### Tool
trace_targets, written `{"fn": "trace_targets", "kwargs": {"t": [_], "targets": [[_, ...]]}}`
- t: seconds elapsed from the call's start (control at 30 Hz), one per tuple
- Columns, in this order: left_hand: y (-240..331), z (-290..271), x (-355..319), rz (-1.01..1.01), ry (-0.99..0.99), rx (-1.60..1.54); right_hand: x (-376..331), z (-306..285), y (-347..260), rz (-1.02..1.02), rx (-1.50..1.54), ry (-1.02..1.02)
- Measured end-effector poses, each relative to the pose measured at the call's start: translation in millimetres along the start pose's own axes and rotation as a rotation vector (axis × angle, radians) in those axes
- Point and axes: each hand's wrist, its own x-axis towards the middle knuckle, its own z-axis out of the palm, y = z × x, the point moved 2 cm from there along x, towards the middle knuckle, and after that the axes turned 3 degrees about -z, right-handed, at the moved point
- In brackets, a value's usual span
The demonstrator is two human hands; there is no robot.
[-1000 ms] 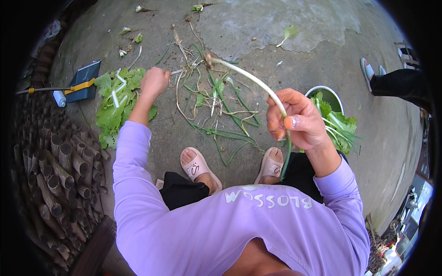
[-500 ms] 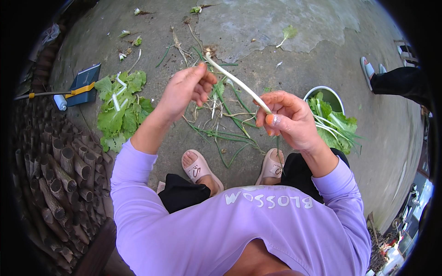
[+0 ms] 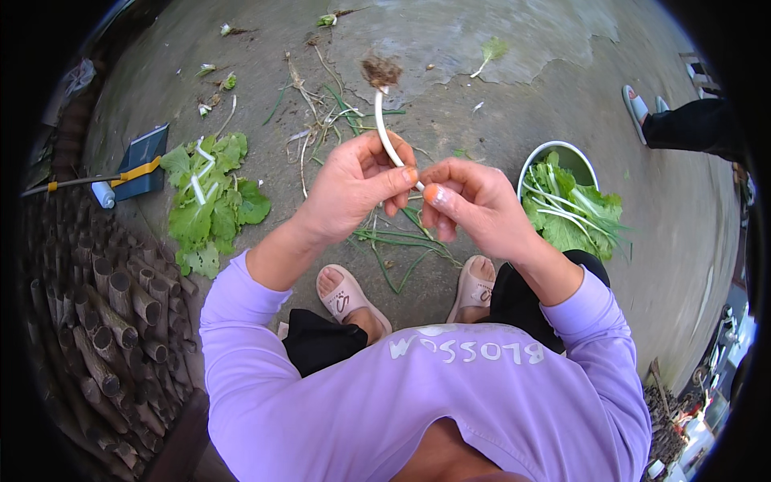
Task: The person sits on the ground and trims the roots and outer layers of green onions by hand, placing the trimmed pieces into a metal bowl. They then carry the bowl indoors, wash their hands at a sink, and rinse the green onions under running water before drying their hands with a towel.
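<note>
A green onion with a white stalk [image 3: 381, 120] is held in front of me, a clump of brown, soil-covered roots at its far end. My left hand [image 3: 357, 183] is closed round the middle of the stalk, thumb on top. Close beside it, my right hand [image 3: 478, 201] pinches the lower part between thumb and fingers. The green tops of this onion are mostly hidden by my hands. Beneath, on the ground, lie loose green onion leaves [image 3: 401, 239] and pale peeled strips [image 3: 297, 76].
Leafy greens [image 3: 210, 213] lie to the left, near a blue dustpan [image 3: 143, 153] and stacked logs [image 3: 112, 321]. A pale green bowl [image 3: 590, 161] at right holds leaves and peeled green onions [image 3: 574, 213]. Another person's leg [image 3: 683, 128] shows at far right.
My left hand has come right and down and now grips the stalk. My right hand has moved left beside it, and the onion stands more upright, roots away from me.
</note>
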Motion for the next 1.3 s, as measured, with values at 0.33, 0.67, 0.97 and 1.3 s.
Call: {"fn": "trace_targets", "kwargs": {"t": [0.33,0.67,0.97,1.3], "targets": [[10,-43,3,0.272,0.515,0.485,-6,-19,-2,-0.044,-0.022,0.112],[22,-23,9,0.757,0.228,1.065,-3,-31,-3,0.046,0.449,0.002],[19,-22,10,1.064,0.406,1.493,-3,-33,4,0.078,0.483,0.006],[18,-52,28,0.264,0.460,0.138,-5,-31,4,0.020,0.575,0.020]]}}
